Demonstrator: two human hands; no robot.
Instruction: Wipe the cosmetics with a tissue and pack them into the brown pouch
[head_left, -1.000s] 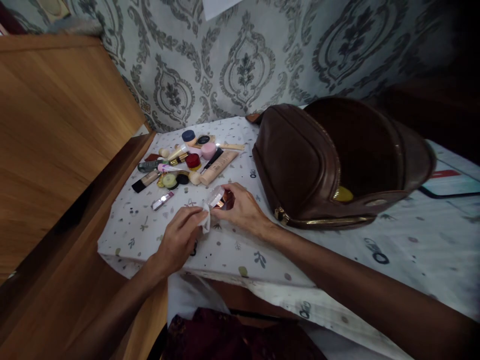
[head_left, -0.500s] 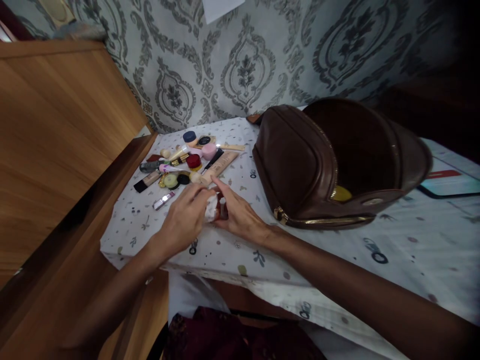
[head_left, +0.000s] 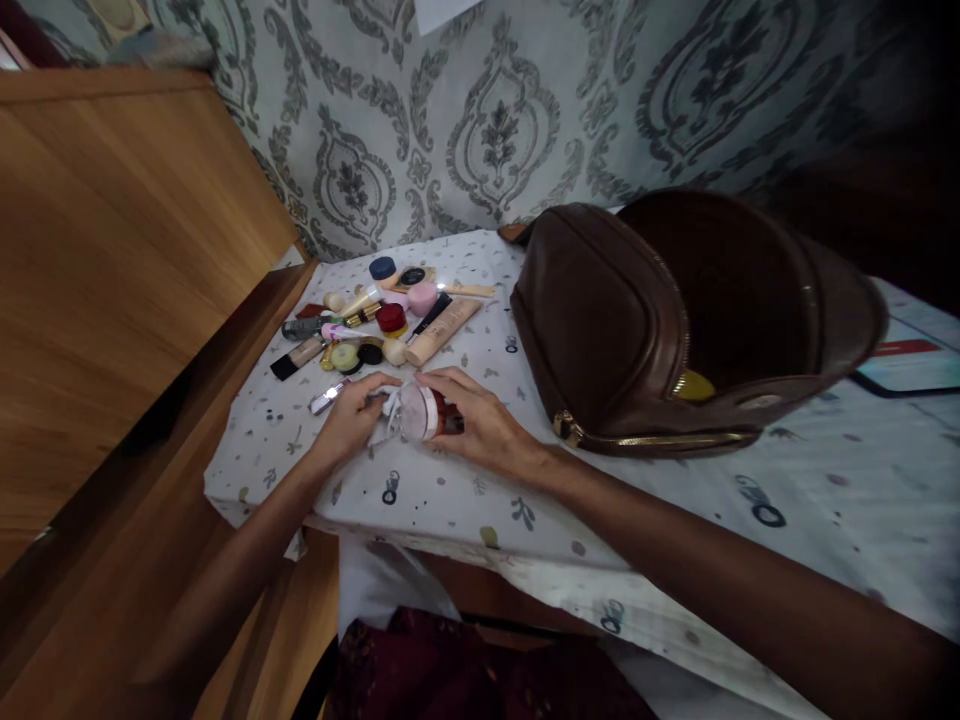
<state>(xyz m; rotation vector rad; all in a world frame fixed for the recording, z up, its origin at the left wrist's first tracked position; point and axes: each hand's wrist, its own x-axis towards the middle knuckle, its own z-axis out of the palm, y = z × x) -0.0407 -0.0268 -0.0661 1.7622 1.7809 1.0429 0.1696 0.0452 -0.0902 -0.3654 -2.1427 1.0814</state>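
This is looking like a room in a home, likely a bedroom or dressing corner. Damask-patterned wallpaper is covering the wall beyond the hands, and a printed cloth is draping over the worktop. A heap of cosmetics is lying just past the left hand, a brown leather bag is gaping open beside the right hand, and wooden furniture is standing off to the left.

The left hand has slid back leftward off the small jar — a half-second ago it covered it — and now presses the white tissue against the jar's end, while the right hand has tipped the jar sideways.
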